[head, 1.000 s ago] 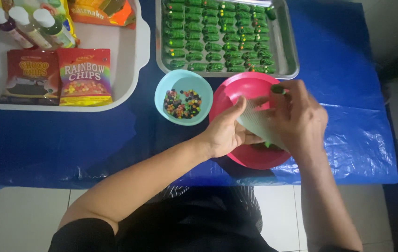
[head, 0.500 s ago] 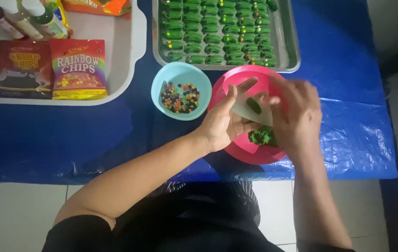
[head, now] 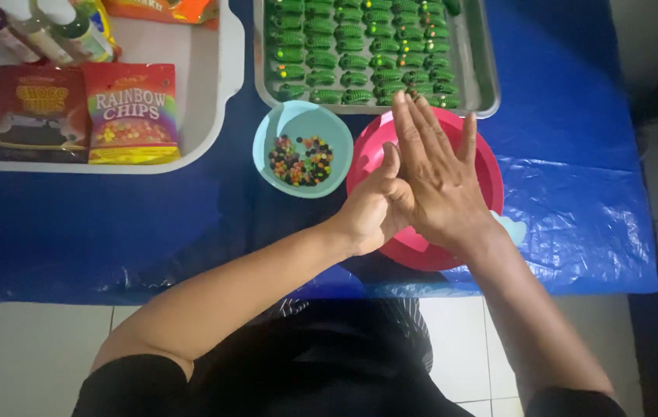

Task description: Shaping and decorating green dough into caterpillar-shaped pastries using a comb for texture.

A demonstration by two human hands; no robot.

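Above the pink plate (head: 491,174), right hand (head: 441,181) presses flat on left hand (head: 375,208), contents unseen.

Pink plate (head: 490,166), pale blue bowl (head: 298,123) of many-coloured beads (head: 300,160) — on a blue table cover (head: 576,201).

Right hand (head: 441,181) lies flat over the left hand (head: 375,208) palm to palm, so whatever's between them is hidden, and both cover the middle of the pink plate (head: 487,166). Top edge cuts off the metal tray (head: 479,73) of green pieces, the bottles (head: 35,27) and the orange packet (head: 163,9); the white tray (head: 225,85) runs off left. Sweets in the blue bowl (head: 298,123) too small to tell apart.
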